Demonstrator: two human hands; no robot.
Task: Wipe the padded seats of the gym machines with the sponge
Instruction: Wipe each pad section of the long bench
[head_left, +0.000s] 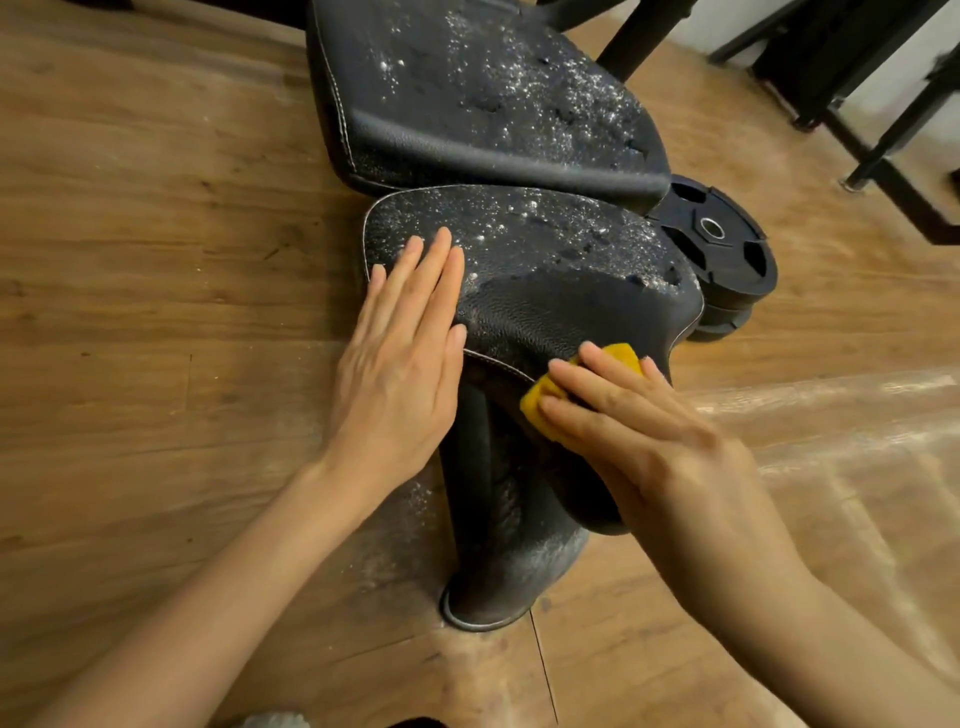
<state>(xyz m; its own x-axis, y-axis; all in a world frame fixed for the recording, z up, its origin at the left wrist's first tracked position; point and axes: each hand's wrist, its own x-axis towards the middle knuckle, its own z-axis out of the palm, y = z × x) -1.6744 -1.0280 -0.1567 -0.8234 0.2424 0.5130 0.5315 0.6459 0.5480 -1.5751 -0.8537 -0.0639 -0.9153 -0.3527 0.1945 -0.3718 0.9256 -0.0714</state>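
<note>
Head view: black padded leather seat (545, 270) with white stitching, speckled with white dust. Left hand (400, 358) flat on the seat's left edge, fingers straight, grip apart. Right hand (649, 426) presses a yellow sponge (540, 400) against the seat's front edge, fingers curled over it. Black weight plates (727, 249) just right of the seat on the wooden floor (156, 260)

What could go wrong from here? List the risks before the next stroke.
1. The yellow sponge sits at the near edge of the black padded seat; strokes outward would likely push white specks onto the wooden floor.
2. The flat left hand rests on speckled padding and may smear it.
</note>
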